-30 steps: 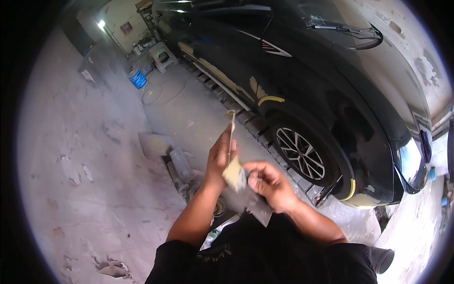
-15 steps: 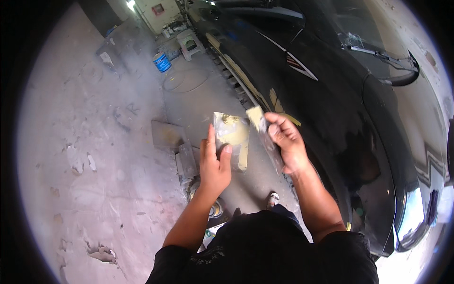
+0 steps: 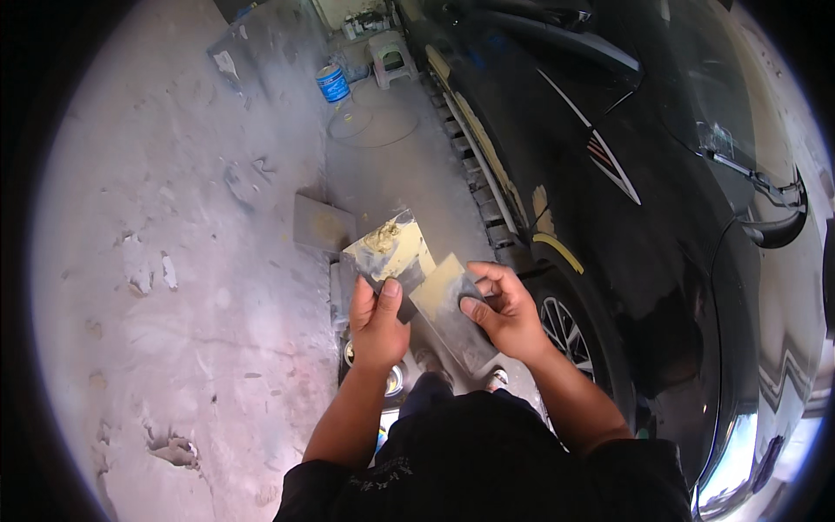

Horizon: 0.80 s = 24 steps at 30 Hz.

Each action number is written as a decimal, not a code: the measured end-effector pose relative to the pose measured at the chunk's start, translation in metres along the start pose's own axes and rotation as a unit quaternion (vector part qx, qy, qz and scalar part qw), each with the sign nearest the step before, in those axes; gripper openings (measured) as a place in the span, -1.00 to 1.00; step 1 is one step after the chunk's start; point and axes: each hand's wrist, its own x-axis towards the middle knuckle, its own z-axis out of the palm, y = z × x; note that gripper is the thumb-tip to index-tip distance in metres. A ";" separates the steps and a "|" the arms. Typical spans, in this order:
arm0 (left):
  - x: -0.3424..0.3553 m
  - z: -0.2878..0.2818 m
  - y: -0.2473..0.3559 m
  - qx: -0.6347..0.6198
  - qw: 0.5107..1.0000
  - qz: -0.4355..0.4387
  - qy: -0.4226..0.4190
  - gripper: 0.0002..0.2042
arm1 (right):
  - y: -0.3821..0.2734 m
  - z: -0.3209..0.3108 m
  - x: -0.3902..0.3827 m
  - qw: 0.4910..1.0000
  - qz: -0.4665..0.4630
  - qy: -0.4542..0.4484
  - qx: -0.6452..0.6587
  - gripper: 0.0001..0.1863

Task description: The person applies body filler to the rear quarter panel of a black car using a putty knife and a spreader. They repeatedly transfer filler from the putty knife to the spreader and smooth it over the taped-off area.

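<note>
My left hand [image 3: 379, 329] grips a flat putty board [image 3: 409, 259], thumb on top and fingers beneath. A thick lump of yellowish putty [image 3: 381, 237] lies near its far corner, with a thinner smear around it. In my right hand [image 3: 506, 315] is a flat, grey rectangular putty spreader [image 3: 445, 315], pinched between thumb and fingers. Its far end is coated with putty and overlaps the board's right edge; I cannot tell whether they touch.
A black car [image 3: 644, 287] stands along the right, with putty patches [image 3: 487, 143] along its lower side and a yellow strip over the wheel arch. A blue can [image 3: 332, 83] and a plastic stool [image 3: 391, 61] stand ahead. The worn wall [image 3: 191, 287] runs along the left.
The spreader has swung left and down, with its coated end now over the board's right side. The board has tilted counterclockwise and the putty on it is spread differently. The view has shifted.
</note>
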 end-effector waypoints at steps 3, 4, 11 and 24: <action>0.023 -0.023 0.004 0.014 0.999 -0.013 -0.038 -0.63 | 0.009 0.008 0.029 1.000 -0.019 -0.013 -0.016 -0.53; 0.032 -0.032 0.006 0.030 0.998 -0.013 -0.046 -0.63 | 0.014 0.011 0.039 0.999 -0.036 -0.015 -0.026 -0.52; 0.100 -0.111 0.025 0.039 0.997 -0.066 -0.024 -0.66 | 0.038 0.044 0.129 0.992 -0.056 -0.023 -0.111 -0.51; 0.201 -0.198 0.028 0.080 0.993 -0.091 -0.011 -0.67 | 0.065 0.081 0.258 0.996 -0.043 0.007 -0.084 -0.48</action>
